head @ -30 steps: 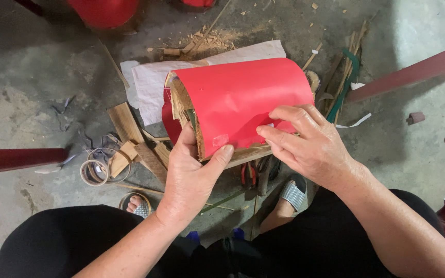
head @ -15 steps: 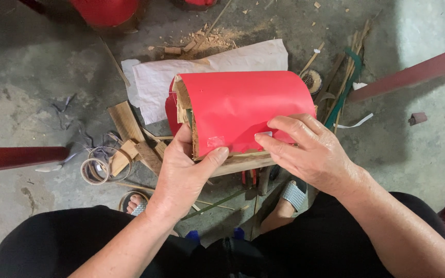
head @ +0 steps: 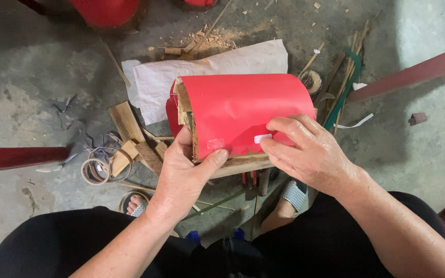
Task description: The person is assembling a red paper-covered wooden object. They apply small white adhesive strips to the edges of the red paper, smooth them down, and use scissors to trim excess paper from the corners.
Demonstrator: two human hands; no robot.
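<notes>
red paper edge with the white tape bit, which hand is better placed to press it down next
Right, probably. The right hand already has its fingertips on the white tape piece at the red paper edge, while the left hand grips the wooden frame corner, steadying it.

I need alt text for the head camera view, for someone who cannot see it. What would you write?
Two bare hands hold a small arched frame covered in red paper over a littered concrete floor. The left hand grips its near corner; the right hand presses a small white strip onto the paper.
</notes>
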